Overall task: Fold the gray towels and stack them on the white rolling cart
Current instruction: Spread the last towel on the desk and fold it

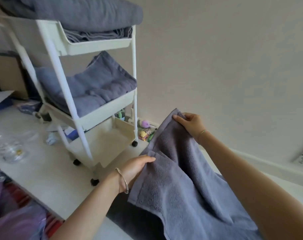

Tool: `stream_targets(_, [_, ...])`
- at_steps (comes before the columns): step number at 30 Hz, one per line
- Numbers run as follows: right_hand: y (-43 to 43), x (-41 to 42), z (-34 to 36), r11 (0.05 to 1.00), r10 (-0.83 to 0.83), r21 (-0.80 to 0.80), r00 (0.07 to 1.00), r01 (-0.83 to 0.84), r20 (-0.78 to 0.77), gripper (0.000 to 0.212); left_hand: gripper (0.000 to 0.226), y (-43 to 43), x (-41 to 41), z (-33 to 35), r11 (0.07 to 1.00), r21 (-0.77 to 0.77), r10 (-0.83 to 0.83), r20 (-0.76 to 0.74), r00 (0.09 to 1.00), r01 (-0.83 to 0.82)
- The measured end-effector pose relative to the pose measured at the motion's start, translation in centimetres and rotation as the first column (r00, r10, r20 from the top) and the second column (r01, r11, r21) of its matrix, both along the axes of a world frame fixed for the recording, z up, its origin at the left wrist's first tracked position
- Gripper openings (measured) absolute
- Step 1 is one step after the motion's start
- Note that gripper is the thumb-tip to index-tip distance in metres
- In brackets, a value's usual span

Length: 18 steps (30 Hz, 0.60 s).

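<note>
Gray terry towel point(181, 196): held up near white three-tier plastic rolling cart point(88, 47). I log left hand point(136, 168) gripping its near edge, right hand point(190, 123) pinching the far corner, hands apart. Upper tiers hold gray towels point(102, 87), seemingly folded.

Towels point(88, 16) on cart point(98, 45)

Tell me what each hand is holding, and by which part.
Both hold one gray towel: the right hand pinches its raised far corner, and the left hand grips the hemmed edge lower down, nearer the person.
</note>
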State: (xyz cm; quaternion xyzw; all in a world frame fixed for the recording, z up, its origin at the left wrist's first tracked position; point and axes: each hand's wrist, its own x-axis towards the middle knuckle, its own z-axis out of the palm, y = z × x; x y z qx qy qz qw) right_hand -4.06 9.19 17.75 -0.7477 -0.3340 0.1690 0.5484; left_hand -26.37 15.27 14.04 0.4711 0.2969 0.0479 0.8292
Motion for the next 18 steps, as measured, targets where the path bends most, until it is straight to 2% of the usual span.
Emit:
stream_targets(5, [5.3, 0.6, -7.4, 0.992, -0.04, -0.116, 0.998, 0.045, 0.046, 0.039, 0.02, 3.4, -1.8, -4.3, 0.994, 0.093, 0.07, -0.157, 0.985, -0.056])
stream_targets(7, [6.4, 1.0, -9.6, 0.984, -0.062, -0.162, 0.996, 0.071, 0.058, 0.037, 0.012, 4.2, -1.8, -5.6, 0.97, 0.221, 0.151, -0.205, 0.967, -0.104])
stream_targets(8, [7.2, 1.1, -10.8, 0.982, -0.059, -0.174, 0.995, 0.071, 0.074, 0.033, 0.013, 5.1, -1.7, -6.7, 0.932, 0.346, 0.193, -0.226, 0.955, -0.107])
stream_targets(10, [7.8, 0.9, -12.6, 0.97, -0.056, -0.231, 0.993, 0.078, 0.101, 0.01, 0.021, 6.3, -1.6, -9.4, 0.794, 0.606, 0.208, -0.345, 0.915, 0.048])
stream_targets(11, [8.0, 0.8, -13.8, 0.954, -0.054, -0.288, 0.992, 0.085, 0.116, 0.016, 0.021, 6.5, -1.8, -10.9, 0.725, 0.675, 0.228, -0.421, 0.878, 0.135])
stream_targets(12, [7.7, 0.6, -15.2, 0.923, -0.038, -0.373, 0.987, 0.094, 0.156, 0.032, 0.017, 6.6, -1.9, -12.2, 0.674, 0.71, 0.245, -0.476, 0.845, 0.204])
stream_targets(13, [7.2, 0.3, -16.6, 0.871, 0.005, -0.481, 0.977, 0.101, 0.213, 0.043, 0.014, 6.5, -2.1, -13.6, 0.65, 0.71, 0.247, -0.533, 0.809, 0.27])
stream_targets(15, [5.5, 0.0, -19.4, 0.786, 0.106, -0.61, 0.948, 0.106, 0.301, 0.054, 0.032, 5.5, -2.1, -15.5, 0.564, 0.73, 0.265, -0.603, 0.753, 0.386])
stream_targets(18, [1.9, 0.5, -22.7, 0.693, 0.188, -0.718, 0.945, 0.066, 0.269, 0.065, 0.051, 4.3, -1.5, -16.8, 0.394, 0.792, 0.341, -0.598, 0.726, 0.467])
